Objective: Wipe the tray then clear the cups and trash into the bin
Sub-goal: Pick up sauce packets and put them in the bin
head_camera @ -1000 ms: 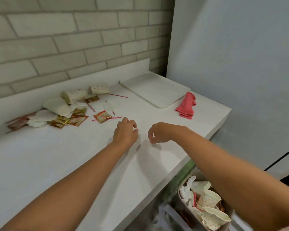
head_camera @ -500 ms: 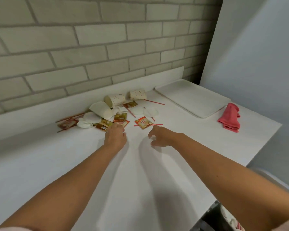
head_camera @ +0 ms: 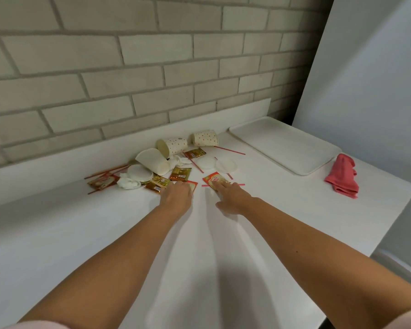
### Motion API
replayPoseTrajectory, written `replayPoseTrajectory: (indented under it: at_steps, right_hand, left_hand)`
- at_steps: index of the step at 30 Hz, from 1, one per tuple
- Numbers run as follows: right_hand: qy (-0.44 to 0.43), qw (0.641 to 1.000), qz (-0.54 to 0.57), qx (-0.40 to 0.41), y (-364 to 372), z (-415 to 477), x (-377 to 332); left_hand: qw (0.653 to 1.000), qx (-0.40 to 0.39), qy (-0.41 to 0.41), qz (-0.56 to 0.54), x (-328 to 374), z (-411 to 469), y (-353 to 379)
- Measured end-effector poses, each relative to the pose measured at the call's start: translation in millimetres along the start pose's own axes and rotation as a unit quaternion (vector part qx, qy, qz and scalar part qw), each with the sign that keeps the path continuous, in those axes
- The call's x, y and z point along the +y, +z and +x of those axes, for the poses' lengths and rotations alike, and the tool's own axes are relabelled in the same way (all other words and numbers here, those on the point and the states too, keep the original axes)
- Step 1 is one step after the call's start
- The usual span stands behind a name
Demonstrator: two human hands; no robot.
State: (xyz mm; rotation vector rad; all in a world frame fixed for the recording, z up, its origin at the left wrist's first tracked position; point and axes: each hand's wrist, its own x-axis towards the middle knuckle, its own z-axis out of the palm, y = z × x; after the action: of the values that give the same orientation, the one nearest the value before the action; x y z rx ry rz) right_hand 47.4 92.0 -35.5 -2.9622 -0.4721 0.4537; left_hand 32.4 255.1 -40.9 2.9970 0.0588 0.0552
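left hand (head_camera: 176, 196) and right hand (head_camera: 233, 198) lie flat-fingered, gripping nothing, on sachets (head_camera: 213, 180) at the litter's (head_camera: 179, 173) 6 o'clock; they may slide, not lift

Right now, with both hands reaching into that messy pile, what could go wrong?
The red sachet lies flat under the fingers of the right hand, so it may slide instead of lifting. The spotted cups lie on their sides beside the pile; a nudge from the left hand could probably set them rolling. The thin red straws are scattered about and easy to miss or flick away.
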Motion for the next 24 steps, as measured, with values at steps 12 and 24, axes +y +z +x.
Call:
replayPoseTrajectory:
  at_steps: [12,24]
  right_hand:
    - [0.013,0.997,-0.010,0.079,-1,37,2]
    - [0.018,0.998,0.056,-0.027,-31,64,3]
  left_hand:
    - [0.971,-0.078,-0.139,-0.177,1,4,-3]
    - [0.888,-0.042,-0.263,-0.374,-30,16,-15]
